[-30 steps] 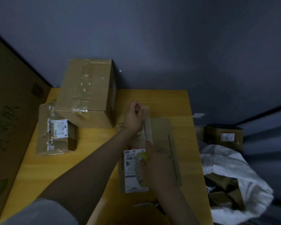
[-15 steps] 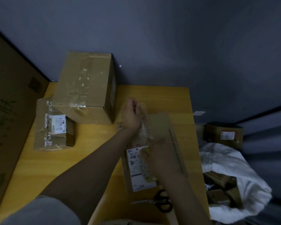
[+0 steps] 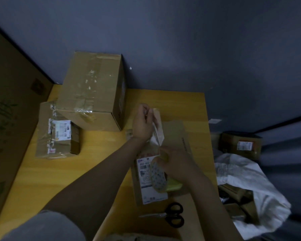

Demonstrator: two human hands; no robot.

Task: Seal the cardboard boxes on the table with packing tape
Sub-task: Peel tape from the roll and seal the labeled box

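Note:
A flat cardboard box (image 3: 178, 134) with a white shipping label (image 3: 146, 178) lies on the yellow table (image 3: 59, 171) in front of me. My right hand (image 3: 174, 164) grips a roll of packing tape (image 3: 157, 176) above the label. My left hand (image 3: 142, 124) pinches the free end of the tape strip (image 3: 158, 129), stretched from the roll over the box's far end. A large taped box (image 3: 92, 91) stands at the back left. A smaller labelled box (image 3: 57, 134) lies next to it.
Black-handled scissors (image 3: 172, 214) lie near the table's front edge. Right of the table, a white bag (image 3: 247, 181) holds several parcels, with another labelled box (image 3: 241, 143) behind it. A tall cardboard sheet (image 3: 9, 119) leans at the left. A dark wall stands behind the table.
The view has tilted down, so the scissors have come into sight. My hands keep the tape strip stretched between them; the roll hand has drawn slightly nearer to me.

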